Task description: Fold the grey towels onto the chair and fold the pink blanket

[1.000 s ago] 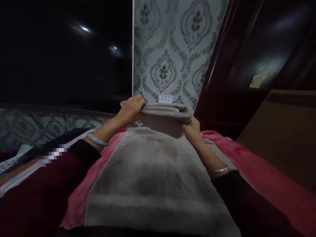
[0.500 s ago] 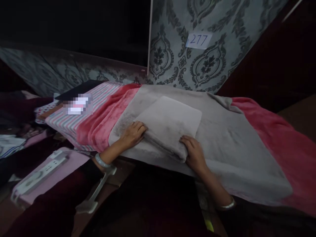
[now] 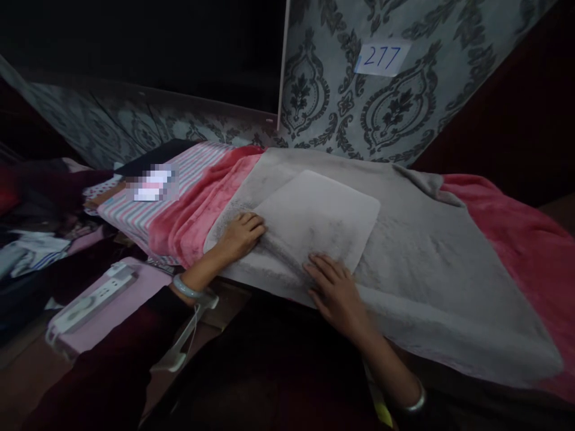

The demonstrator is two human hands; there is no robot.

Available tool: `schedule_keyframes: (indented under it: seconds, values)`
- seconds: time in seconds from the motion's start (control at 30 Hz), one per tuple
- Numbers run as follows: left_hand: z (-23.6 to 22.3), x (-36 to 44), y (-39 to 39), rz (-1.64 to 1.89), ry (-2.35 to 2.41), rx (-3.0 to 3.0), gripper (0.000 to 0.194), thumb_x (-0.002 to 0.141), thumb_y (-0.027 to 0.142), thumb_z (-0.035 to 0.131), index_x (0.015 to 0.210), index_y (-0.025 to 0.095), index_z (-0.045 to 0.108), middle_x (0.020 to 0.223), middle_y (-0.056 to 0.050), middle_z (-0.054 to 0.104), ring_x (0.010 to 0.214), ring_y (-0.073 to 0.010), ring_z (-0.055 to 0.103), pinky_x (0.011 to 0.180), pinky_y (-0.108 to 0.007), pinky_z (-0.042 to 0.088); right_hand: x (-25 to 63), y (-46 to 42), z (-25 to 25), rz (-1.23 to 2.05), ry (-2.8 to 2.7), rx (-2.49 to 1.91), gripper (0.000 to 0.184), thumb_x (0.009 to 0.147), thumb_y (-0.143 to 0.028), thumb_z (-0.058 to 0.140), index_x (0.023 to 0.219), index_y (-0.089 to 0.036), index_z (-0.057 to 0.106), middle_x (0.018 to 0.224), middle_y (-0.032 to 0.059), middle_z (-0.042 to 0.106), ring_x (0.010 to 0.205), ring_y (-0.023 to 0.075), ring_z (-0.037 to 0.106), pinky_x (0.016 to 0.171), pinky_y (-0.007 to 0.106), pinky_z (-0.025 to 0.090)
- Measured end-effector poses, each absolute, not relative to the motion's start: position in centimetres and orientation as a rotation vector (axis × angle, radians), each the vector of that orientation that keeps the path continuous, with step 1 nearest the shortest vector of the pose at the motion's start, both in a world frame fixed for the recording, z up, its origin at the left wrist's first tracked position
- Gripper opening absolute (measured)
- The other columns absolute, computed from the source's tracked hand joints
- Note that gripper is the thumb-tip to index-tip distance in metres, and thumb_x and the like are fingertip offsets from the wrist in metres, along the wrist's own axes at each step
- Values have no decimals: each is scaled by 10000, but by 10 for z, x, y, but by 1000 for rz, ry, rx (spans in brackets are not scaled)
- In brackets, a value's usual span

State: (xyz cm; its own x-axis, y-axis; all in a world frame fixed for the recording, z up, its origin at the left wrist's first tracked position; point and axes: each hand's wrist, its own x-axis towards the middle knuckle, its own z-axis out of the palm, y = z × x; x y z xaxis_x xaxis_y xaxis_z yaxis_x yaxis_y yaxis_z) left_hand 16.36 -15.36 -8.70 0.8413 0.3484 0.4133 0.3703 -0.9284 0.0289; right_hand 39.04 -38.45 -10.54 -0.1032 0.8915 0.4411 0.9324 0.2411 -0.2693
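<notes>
Two hands pressed flat on a folded grey towel, seen from above.

Left hand (image 3: 241, 234) palm down at the left edge of the folded grey towel (image 3: 321, 218); right hand (image 3: 336, 293) spread flat on its near edge, fingers (image 3: 320, 267) extended. Folded towel resting on a larger grey towel (image 3: 431, 269), itself laid over a pink blanket (image 3: 507, 221). Striped cloth (image 3: 135, 209) to the left, beside the pink. White power strip (image 3: 92, 298) lower left on a pink surface. Patterned wallpaper (image 3: 323, 96) behind, with a paper label (image 3: 381, 57) reading 277. Bangle on each wrist, dark sleeves.
</notes>
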Motion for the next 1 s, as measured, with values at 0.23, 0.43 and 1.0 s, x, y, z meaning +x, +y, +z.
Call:
schedule_keyframes:
  seconds: [0.23,0.43,1.0]
  values:
    - [-60,166,-167,-768,-556,-3173,295,889,215,504,1115,175,689,1179,-113,716,1116,-259,648,983,-456,498,404,-372,-96,-30,-1912,-1524,307,1026,-316,497,1226,-241,717,1249,94,727,1207,256,638,1044,482,515]
    - [-62,223,-210,-803,-819,-2979,535,977,405,483,1413,106,560,1509,-204,543,1453,-334,445,1197,-559,340,415,-312,-71,-62,-1983,-1820,517,1054,-325,374,1554,-233,467,1604,101,456,1511,289,359,1211,561,325]
    - [-113,233,-223,-614,-936,-2842,729,894,490,594,1516,126,488,1629,-241,371,1522,-436,309,1203,-649,260,542,-251,-76,34,-1785,-2501,609,1068,-509,301,1646,-319,265,1722,45,181,1582,312,171,1233,617,214]
